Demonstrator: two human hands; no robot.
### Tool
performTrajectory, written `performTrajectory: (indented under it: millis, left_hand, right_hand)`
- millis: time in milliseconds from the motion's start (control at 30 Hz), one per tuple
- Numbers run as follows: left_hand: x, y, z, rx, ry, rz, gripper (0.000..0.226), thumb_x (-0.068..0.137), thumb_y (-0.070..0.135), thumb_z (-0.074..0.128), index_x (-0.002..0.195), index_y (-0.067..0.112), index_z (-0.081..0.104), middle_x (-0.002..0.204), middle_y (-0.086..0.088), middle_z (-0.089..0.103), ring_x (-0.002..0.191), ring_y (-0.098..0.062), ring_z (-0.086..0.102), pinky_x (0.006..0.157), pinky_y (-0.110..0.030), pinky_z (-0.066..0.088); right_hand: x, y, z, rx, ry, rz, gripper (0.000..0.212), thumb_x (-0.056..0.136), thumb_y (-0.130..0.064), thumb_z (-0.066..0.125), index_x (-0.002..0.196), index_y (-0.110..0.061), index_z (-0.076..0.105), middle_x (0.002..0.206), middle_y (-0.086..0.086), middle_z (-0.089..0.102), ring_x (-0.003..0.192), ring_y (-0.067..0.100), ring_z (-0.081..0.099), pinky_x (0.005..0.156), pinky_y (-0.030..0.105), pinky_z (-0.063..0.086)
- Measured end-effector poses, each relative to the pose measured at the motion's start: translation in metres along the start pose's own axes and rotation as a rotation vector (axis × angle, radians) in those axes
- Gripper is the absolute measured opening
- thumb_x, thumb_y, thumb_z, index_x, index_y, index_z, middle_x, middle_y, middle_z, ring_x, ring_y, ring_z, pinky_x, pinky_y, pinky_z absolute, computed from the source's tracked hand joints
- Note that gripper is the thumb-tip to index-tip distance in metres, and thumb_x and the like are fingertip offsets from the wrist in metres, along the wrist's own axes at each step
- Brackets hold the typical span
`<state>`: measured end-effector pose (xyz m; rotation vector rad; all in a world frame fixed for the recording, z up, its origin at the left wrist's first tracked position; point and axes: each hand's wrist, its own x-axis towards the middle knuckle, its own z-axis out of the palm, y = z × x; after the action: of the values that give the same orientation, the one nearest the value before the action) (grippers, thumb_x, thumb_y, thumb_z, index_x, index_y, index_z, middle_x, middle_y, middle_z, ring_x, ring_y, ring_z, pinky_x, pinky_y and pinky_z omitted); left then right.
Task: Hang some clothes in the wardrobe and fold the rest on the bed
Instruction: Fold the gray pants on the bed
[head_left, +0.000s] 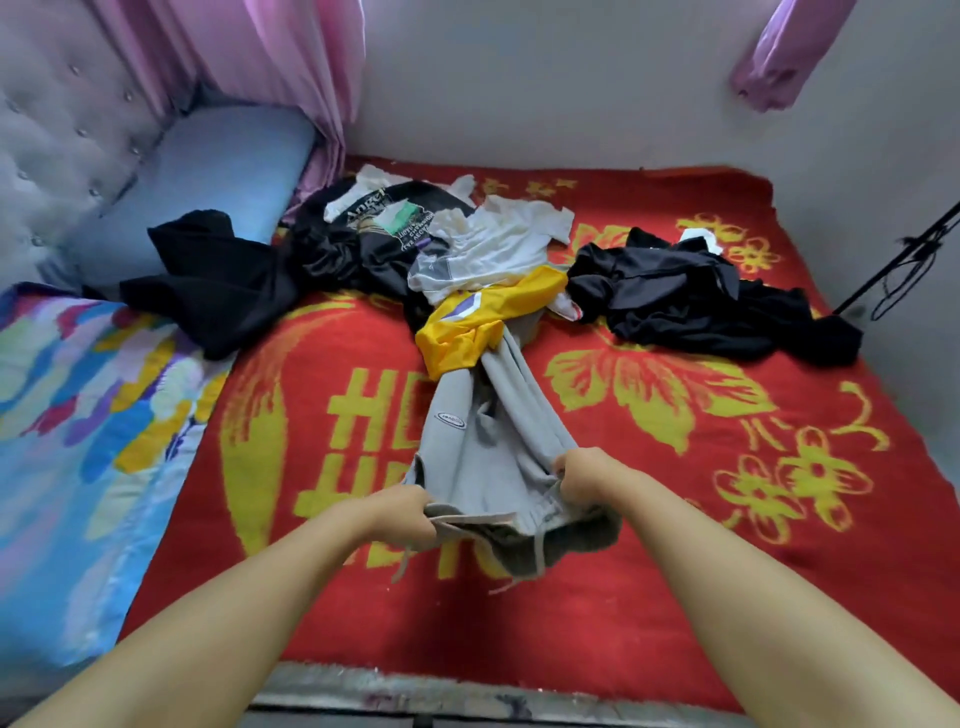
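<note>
Trousers (483, 441), grey, are gripped at the waistband by the left hand (410, 512) and right hand (582, 475), fingers curled into cloth; the legs run away from both hands under the pile (467, 249). Folding seems begun; next, the legs must be drawn free and laid flat.

Grey sweatpants (483, 441) stretched lengthwise on red bed (675, 597), legs under clothes pile (467, 260)

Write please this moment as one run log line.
step: folding | left hand: grips waistband of grey pants | right hand: grips waistband | pants' far end: under yellow garment | surface: red blanket
</note>
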<state>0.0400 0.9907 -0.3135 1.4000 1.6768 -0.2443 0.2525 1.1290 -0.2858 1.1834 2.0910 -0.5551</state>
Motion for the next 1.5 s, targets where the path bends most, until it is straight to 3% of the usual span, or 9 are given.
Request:
performTrajectory:
  millis: [133, 367, 567, 767, 867, 1133, 1233, 1333, 1500]
  left_hand:
    - [-0.023, 0.015, 0.008, -0.063, -0.086, -0.043, 0.032, 0.055, 0.028, 0.049, 0.082, 0.016, 0.059, 0.059, 0.004, 0.049, 0.055, -0.015, 0.044, 0.050, -0.026, 0.033]
    - [-0.052, 0.063, 0.035, -0.031, -0.061, -0.037, 0.027, 0.051, 0.030, 0.054, 0.076, 0.019, 0.056, 0.070, 0.003, 0.050, 0.066, -0.017, 0.044, 0.060, -0.031, 0.033]
    - [-0.072, 0.088, 0.036, 0.031, -0.170, -0.066, 0.024, 0.063, 0.028, 0.058, 0.085, 0.018, 0.057, 0.083, -0.001, 0.055, 0.074, -0.020, 0.050, 0.062, -0.031, 0.038]
    - [-0.068, 0.074, 0.031, 0.226, -0.228, -0.126, 0.030, 0.079, 0.031, 0.067, 0.103, 0.012, 0.065, 0.087, 0.001, 0.061, 0.081, -0.019, 0.058, 0.068, -0.032, 0.046]
    - [-0.064, 0.069, -0.040, 0.240, 0.020, -0.150, 0.030, 0.084, 0.021, 0.060, 0.113, 0.010, 0.064, 0.106, -0.007, 0.067, 0.089, -0.023, 0.061, 0.075, -0.034, 0.049]
    - [-0.193, 0.144, -0.379, 0.169, 1.596, 0.121, 0.022, 0.087, 0.015, 0.047, 0.107, 0.017, 0.058, 0.103, -0.011, 0.059, 0.091, -0.032, 0.059, 0.068, -0.036, 0.041]
    - [-0.224, 0.151, -0.412, 0.288, 1.756, 0.344, 0.034, 0.088, 0.029, 0.046, 0.116, 0.014, 0.057, 0.106, -0.014, 0.061, 0.092, -0.033, 0.061, 0.073, -0.043, 0.052]
    - [-0.198, 0.123, -0.389, 0.332, 1.483, 0.376, 0.035, 0.092, 0.034, 0.056, 0.123, 0.017, 0.058, 0.110, -0.012, 0.065, 0.096, -0.031, 0.064, 0.079, -0.040, 0.052]
    - [-0.113, 0.064, -0.288, 0.342, 0.838, 0.082, 0.031, 0.090, 0.053, 0.050, 0.094, 0.025, 0.063, 0.094, -0.001, 0.068, 0.090, -0.023, 0.063, 0.074, -0.033, 0.049]
  right_hand:
    - [-0.031, 0.009, 0.005, -0.111, -0.022, -0.047, 0.031, 0.091, -0.030, 0.052, 0.117, -0.015, 0.061, 0.117, 0.007, 0.062, 0.107, 0.028, 0.058, 0.088, 0.033, 0.048]
    - [-0.088, 0.064, 0.026, 0.034, 0.026, -0.046, 0.031, 0.087, -0.023, 0.046, 0.112, -0.021, 0.063, 0.115, 0.005, 0.062, 0.098, 0.025, 0.055, 0.079, 0.029, 0.043]
    - [-0.110, 0.076, 0.027, -0.024, -0.171, -0.093, 0.029, 0.075, -0.017, 0.047, 0.101, -0.019, 0.059, 0.096, 0.000, 0.061, 0.080, 0.018, 0.054, 0.064, 0.030, 0.041]
    - [-0.085, 0.051, 0.007, -0.233, -0.249, -0.145, 0.054, 0.080, -0.041, 0.067, 0.127, -0.020, 0.050, 0.121, 0.001, 0.056, 0.096, 0.020, 0.056, 0.076, 0.031, 0.047]
    - [-0.071, 0.043, -0.061, -0.282, 0.057, -0.166, 0.044, 0.086, -0.034, 0.065, 0.123, -0.011, 0.057, 0.122, 0.009, 0.060, 0.106, 0.027, 0.058, 0.085, 0.032, 0.046]
    - [-0.180, 0.026, -0.384, 0.061, 1.577, -0.203, 0.020, 0.093, -0.008, 0.050, 0.112, -0.006, 0.054, 0.103, 0.026, 0.057, 0.088, 0.038, 0.060, 0.067, 0.033, 0.036]
    - [-0.195, 0.026, -0.409, 0.188, 1.814, -0.329, 0.024, 0.097, -0.017, 0.051, 0.115, -0.002, 0.052, 0.103, 0.024, 0.059, 0.087, 0.034, 0.061, 0.067, 0.028, 0.037]
    - [-0.168, 0.038, -0.382, 0.132, 1.580, -0.401, 0.040, 0.094, -0.027, 0.058, 0.125, -0.005, 0.045, 0.107, 0.020, 0.062, 0.089, 0.033, 0.062, 0.068, 0.028, 0.039]
    - [-0.100, 0.046, -0.275, -0.203, 0.766, -0.266, 0.101, 0.073, -0.053, 0.073, 0.151, -0.033, 0.011, 0.136, 0.014, 0.051, 0.116, 0.034, 0.055, 0.092, 0.036, 0.045]
